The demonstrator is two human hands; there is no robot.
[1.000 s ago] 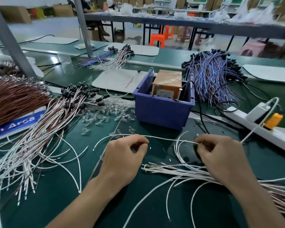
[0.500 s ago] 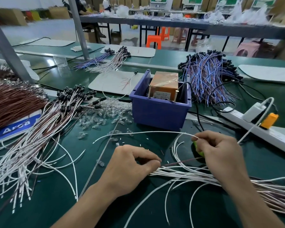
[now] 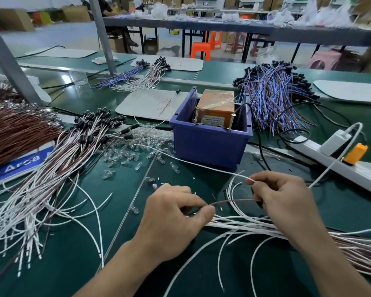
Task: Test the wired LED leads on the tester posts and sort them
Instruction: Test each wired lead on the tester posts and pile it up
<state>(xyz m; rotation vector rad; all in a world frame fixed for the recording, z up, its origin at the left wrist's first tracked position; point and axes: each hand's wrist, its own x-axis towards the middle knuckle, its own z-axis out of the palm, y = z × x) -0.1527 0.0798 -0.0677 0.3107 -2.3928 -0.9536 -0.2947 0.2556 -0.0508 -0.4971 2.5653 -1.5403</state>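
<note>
Head view of a workstation on a green bench mat [image 3: 73, 264]. The left hand [image 3: 174, 219] has its fingers curled, with thumb and forefinger pinching 1 end of a brown lead [image 3: 234, 201]. The right hand [image 3: 287, 202], also curled, grips the other end of that lead, so it spans the gap between the 2 hands just above the mat. Higher in the right fingertips sits a white lead [image 3: 201, 165], which runs away to the left as far as a scatter of clear LEDs [image 3: 133, 146]. Beneath both hands a sheaf of loose leads [image 3: 255, 227], white and brown, fans out from the right edge. Beyond the hands stands a blue bin [image 3: 210, 142] holding the orange tester [image 3: 215, 108], with 2 brass posts [image 3: 196, 115] upright at its near side. To the left lies a pile of black-capped leads [image 3: 73, 151]; behind the bin to the right, a blue-and-purple bundle [image 3: 272, 99]. A white power strip [image 3: 330, 161] lies at right.
</note>
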